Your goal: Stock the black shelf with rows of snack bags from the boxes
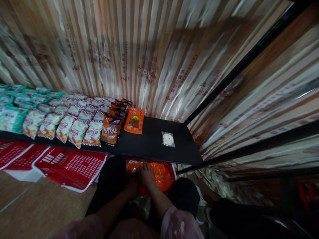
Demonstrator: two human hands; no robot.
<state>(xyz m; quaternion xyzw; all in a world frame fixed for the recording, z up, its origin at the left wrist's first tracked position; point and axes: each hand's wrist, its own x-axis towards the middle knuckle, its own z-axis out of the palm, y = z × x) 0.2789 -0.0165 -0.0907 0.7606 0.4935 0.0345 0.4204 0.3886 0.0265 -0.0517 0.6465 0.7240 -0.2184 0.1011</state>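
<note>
A red basket (174, 171) sits between my knees, below the shelf edge, with orange snack packets (161, 175) in it. My right hand (146, 175) rests on these packets, fingers stretched out. Close beside it, my left hand (132, 185) reaches into the same basket; shadow hides its fingers. On the black shelf (149, 144) above, one flat orange packet (135, 121) lies beside a row of orange-and-black snack bags (110, 130). Farther right lies a small clear packet (168, 139) with a round white piece inside.
White-and-red snack bags (71, 130) and teal bags (14, 119) fill the shelf's left part in rows. More red baskets (72, 166) stand under it. Black frame poles (231, 74) slant across the right, before a striped plastic curtain (107, 49). A dark-trousered leg (234, 217) is at lower right.
</note>
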